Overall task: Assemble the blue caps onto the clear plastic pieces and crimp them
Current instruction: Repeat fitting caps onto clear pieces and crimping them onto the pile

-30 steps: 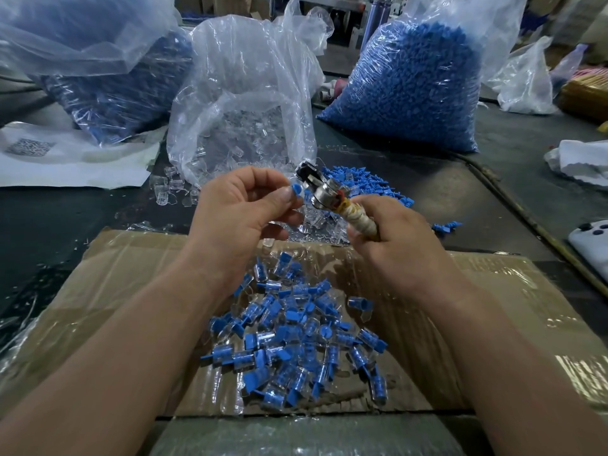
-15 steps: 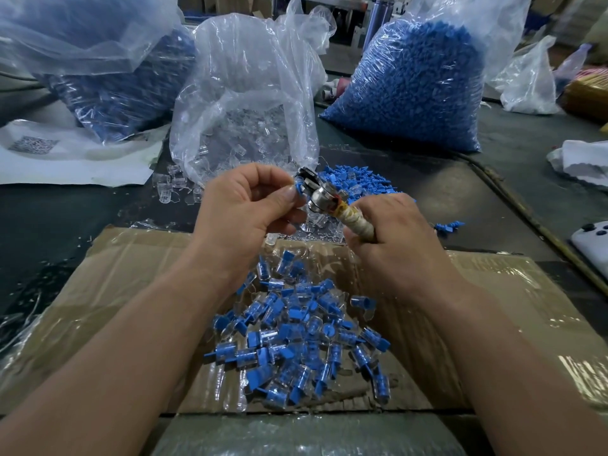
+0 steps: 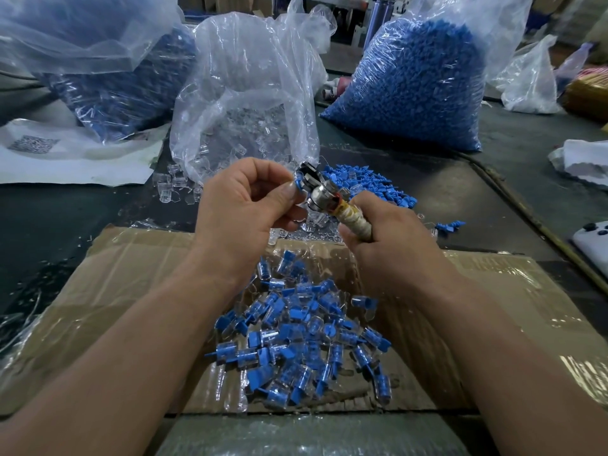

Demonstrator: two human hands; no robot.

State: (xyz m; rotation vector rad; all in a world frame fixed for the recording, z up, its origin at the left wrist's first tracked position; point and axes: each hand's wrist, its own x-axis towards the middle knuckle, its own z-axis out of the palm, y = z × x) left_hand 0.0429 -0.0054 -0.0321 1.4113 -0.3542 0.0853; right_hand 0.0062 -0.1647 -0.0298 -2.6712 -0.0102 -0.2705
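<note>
My left hand (image 3: 250,202) pinches a small blue-capped piece (image 3: 298,187) between thumb and fingers and holds it against the metal head of the crimp tool (image 3: 320,197). My right hand (image 3: 388,238) grips the tool by its tape-wrapped handle (image 3: 353,220). Most of the piece is hidden by my thumb and the tool head. Below my hands, a pile of assembled blue-and-clear pieces (image 3: 302,337) lies on flattened cardboard (image 3: 115,278). Loose blue caps (image 3: 371,189) and loose clear pieces (image 3: 177,189) lie on the dark table behind.
An open clear bag of clear pieces (image 3: 246,116) stands behind my hands. A full bag of blue caps (image 3: 414,83) is at back right, another blue-filled bag (image 3: 131,83) at back left. White paper (image 3: 65,156) lies at left, a white device (image 3: 592,245) at the right edge.
Both hands stay together at the tool head; the tool has shifted only slightly against the piece. The pile and bags are unchanged.
</note>
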